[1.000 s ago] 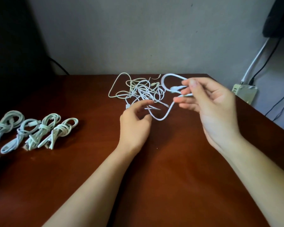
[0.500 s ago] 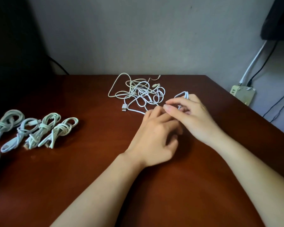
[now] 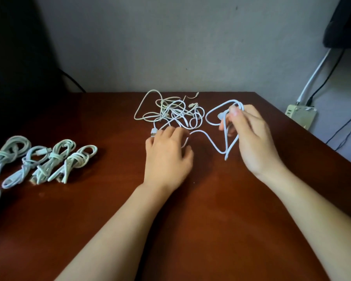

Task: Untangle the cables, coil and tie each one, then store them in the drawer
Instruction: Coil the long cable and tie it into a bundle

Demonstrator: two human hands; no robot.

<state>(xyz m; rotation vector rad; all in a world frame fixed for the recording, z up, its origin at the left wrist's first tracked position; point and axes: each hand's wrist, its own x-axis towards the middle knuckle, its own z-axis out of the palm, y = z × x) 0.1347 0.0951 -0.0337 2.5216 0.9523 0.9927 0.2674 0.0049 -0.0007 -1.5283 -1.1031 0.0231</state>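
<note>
- Step in hand: coiling. One thin white cable (image 3: pixel 227 147) is partly drawn out of the loose tangle of white cables (image 3: pixel 170 112), which lies at the far middle of the dark brown wooden surface (image 3: pixel 211 220).
- Right hand (image 3: pixel 249 136): raised above the surface, its fingers (image 3: pixel 234 111) pinching gathered loops of the white cable. One loop stands out to the left and a doubled length hangs down from the grasp.
- Left hand (image 3: pixel 166 157): palm down, just beside the tangle, where the white cable runs under it. A plug (image 3: pixel 154 131) shows at its far edge. Its fingertips are hidden, so I cannot tell whether they are clenched on the cable or merely resting.
- Completed work: several coiled and tied cable bundles (image 3: pixel 49 161) lie in a row at the left edge, well apart from the tangle.
- Next move, in my judgement: free the remaining length from the tangle without dragging the other strands, add it to the loops, then wrap the tail round the coil.
- Containers: no drawer is in view. None of the bundles appears stored, so that step remains outstanding.
</note>
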